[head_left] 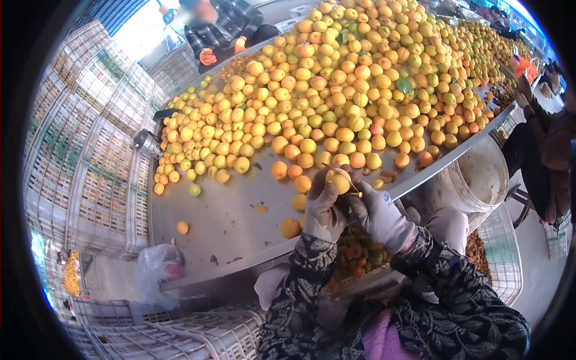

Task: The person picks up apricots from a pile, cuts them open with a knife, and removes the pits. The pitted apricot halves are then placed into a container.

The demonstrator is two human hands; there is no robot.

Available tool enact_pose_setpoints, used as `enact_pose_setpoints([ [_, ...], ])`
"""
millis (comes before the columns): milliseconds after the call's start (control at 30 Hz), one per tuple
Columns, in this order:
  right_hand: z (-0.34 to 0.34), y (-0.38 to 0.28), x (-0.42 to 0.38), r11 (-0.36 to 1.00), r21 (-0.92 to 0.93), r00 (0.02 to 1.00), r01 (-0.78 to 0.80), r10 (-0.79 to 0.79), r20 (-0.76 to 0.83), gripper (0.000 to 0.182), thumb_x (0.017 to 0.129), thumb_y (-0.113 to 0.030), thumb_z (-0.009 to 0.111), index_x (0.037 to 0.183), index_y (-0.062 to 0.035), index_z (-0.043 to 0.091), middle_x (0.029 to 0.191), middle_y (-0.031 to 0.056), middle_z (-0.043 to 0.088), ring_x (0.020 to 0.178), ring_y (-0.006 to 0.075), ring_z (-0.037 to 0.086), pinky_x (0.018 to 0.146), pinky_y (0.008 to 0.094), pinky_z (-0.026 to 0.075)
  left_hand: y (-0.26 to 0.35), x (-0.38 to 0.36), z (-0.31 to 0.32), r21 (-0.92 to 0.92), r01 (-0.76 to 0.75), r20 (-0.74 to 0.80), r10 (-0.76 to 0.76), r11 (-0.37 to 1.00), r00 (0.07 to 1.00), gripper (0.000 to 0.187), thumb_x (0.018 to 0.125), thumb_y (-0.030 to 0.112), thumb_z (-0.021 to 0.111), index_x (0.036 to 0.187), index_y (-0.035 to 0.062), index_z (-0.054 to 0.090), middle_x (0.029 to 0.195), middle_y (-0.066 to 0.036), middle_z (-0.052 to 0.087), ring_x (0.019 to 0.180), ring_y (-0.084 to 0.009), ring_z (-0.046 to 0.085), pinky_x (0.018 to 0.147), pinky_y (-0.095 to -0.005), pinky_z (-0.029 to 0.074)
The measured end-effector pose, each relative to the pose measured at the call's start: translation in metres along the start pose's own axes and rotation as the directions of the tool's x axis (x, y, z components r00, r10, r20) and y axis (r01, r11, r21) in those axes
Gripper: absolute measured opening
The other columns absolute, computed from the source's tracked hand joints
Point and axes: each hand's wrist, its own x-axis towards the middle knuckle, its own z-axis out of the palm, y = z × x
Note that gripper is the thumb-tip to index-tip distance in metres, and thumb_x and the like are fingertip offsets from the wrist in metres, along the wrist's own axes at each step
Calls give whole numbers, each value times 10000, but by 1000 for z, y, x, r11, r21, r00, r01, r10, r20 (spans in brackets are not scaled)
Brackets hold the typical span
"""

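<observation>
Both my hands, in pale work gloves, meet at the table's front edge. Between the fingers of my left hand (324, 210) is a yellow apricot (339, 180), held up above the metal surface. My right hand (379, 213) is closed against the fruit's right side. A thin, dark, curved piece (354, 187) shows at its fingertips, too small to name for certain. Loose apricots, one of them an orange-yellow apricot (290, 228), lie just left of my hands. Below my wrists, a crate of cut apricots (362, 247) is partly hidden by my sleeves.
A large heap of apricots (336, 90) covers the back of the metal table (222, 222). Stacked plastic crates (90, 162) stand at left. A white bucket (480, 174) is at right. A person (219, 27) works across the table; another person (543, 144) sits at right.
</observation>
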Motion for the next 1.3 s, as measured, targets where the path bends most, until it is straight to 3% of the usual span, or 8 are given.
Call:
enact_pose_setpoints([
  [367,-19,-13,-12,1000,-3,987,-1,1,163,393,950,-227,537,1242,36,515,908,244,667,885,328,670,735,380,507,59,11,-7,669,124,169,-312,733,935,452,721,93,815,1109,14,597,1061,-115,639,1018,-220,628,904,-347,527],
  [500,-16,-11,-17,967,231,994,105,-111,15,342,957,-229,536,1155,48,552,877,193,666,861,213,658,726,346,493,15,-5,9,211,-60,143,30,976,989,471,802,210,767,1175,4,567,1142,-112,608,1008,-216,614,872,-356,515],
  [667,-21,-13,-19,965,217,989,147,-142,-37,315,950,-220,524,1111,48,561,845,195,656,853,230,662,713,360,489,10,-7,7,181,9,37,-16,984,999,471,799,254,772,1145,-13,596,1073,-112,636,981,-222,621,880,-377,496],
  [800,-28,-11,-15,998,-54,972,12,1,234,313,947,-228,521,1097,43,563,845,207,648,845,239,662,708,363,486,63,1,11,474,46,178,-147,879,973,432,725,145,816,1077,-38,644,968,-91,675,910,-197,649,837,-325,526],
  [867,-23,2,-12,998,-29,969,59,-50,244,313,948,-232,529,1095,42,564,846,186,651,834,210,648,710,350,484,78,4,9,831,55,119,-275,553,954,433,711,135,826,1063,-44,649,971,-91,676,915,-181,648,812,-299,536],
  [1000,-16,5,-15,940,338,979,-38,-33,201,346,948,-235,547,1150,46,557,862,109,651,831,126,594,738,305,480,52,1,7,728,20,162,-202,685,966,478,769,182,800,1146,-39,607,1048,-87,656,966,-174,629,856,-303,518],
  [1067,-4,9,-16,909,417,993,23,-70,98,364,949,-233,543,1183,47,546,872,87,646,840,109,578,744,291,476,16,-10,18,252,-22,-11,26,968,1000,523,826,217,758,1237,-25,540,1138,-78,619,1028,-163,597,895,-300,492],
  [1300,-30,-5,-13,950,305,971,65,-131,202,392,947,-248,549,1196,55,556,854,84,641,824,95,549,738,266,463,25,-17,17,310,18,71,-42,951,997,537,790,179,789,1230,-15,550,1074,-55,635,972,-139,610,852,-277,494],
])
